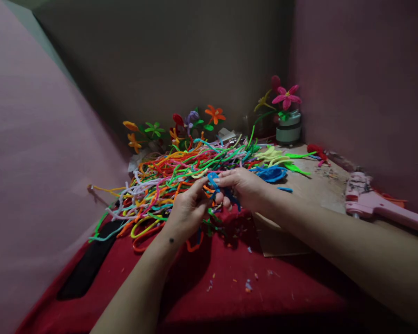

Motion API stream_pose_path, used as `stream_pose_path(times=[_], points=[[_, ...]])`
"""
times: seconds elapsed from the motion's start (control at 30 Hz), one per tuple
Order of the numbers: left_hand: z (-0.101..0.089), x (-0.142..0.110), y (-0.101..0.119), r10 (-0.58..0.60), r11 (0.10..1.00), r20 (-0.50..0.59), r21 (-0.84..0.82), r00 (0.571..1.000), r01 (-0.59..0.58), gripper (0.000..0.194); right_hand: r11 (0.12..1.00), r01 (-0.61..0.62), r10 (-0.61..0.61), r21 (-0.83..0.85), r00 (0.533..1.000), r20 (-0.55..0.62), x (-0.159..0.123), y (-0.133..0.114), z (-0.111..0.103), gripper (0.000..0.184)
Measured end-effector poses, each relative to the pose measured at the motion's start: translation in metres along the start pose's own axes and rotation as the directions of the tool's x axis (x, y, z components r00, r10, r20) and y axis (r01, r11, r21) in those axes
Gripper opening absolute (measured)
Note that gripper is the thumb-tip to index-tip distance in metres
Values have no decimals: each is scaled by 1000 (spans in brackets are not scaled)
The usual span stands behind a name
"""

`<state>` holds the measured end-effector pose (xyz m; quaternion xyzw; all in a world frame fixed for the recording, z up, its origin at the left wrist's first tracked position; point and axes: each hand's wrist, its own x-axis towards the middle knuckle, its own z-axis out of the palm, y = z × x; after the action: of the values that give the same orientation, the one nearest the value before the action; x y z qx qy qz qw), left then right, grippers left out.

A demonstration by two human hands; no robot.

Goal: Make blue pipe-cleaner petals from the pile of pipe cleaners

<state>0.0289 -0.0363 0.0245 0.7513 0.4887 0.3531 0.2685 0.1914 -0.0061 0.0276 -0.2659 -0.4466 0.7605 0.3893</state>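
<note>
A blue pipe cleaner (213, 180), bent into a loop at its top, is pinched between my two hands above the front of a tangled heap. My left hand (191, 204) grips it from the left, thumb and fingers closed. From the right, my right hand (242, 184) holds the same piece with fingertips pressed together, and a blue end hangs below them. Behind and around the hands spreads a large pile of pipe cleaners (181, 162) in many colours. Just beyond my right hand rests a blue looped bundle (272, 174), with yellow petal shapes (273, 155) behind it.
Finished fuzzy flowers (215, 113) stand along the back wall. A pink flower (286, 97) rises from a pale round container (288, 129). At right lies a pink glue gun (379, 204). A black strip (87, 264) and small scraps (248, 285) lie on the red cloth (282, 297).
</note>
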Motion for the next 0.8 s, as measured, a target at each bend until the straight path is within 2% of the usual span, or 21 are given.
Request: stream_pose_path(times=[0.1, 0.17, 0.3, 0.4, 0.5, 0.8], points=[[-1, 0, 4, -59, 998, 108, 23, 992, 57, 55, 985, 103, -122, -137, 983, -138, 2, 1, 0, 10], [-2, -2, 8, -100, 995, 177, -1, 979, 102, 60, 976, 150, -180, -160, 964, -197, 3, 2, 1, 13], [-4, -4, 15, -176, 967, 325, -119, 929, 225, 73, 983, 152, -174, -100, 946, -274, 4, 4, 3, 13], [-6, -5, 19, -197, 941, 382, -187, 903, 284, 77, 989, 141, -146, -38, 947, -287, 4, 5, 4, 14], [-7, -5, 21, -195, 929, 374, -227, 907, 294, 78, 989, 149, -141, 9, 953, -267, 5, 7, 4, 12], [-13, -6, 20, -214, 935, 448, -165, 868, 315, 76, 985, 124, -92, 122, 966, -240, 7, 11, 3, 6]])
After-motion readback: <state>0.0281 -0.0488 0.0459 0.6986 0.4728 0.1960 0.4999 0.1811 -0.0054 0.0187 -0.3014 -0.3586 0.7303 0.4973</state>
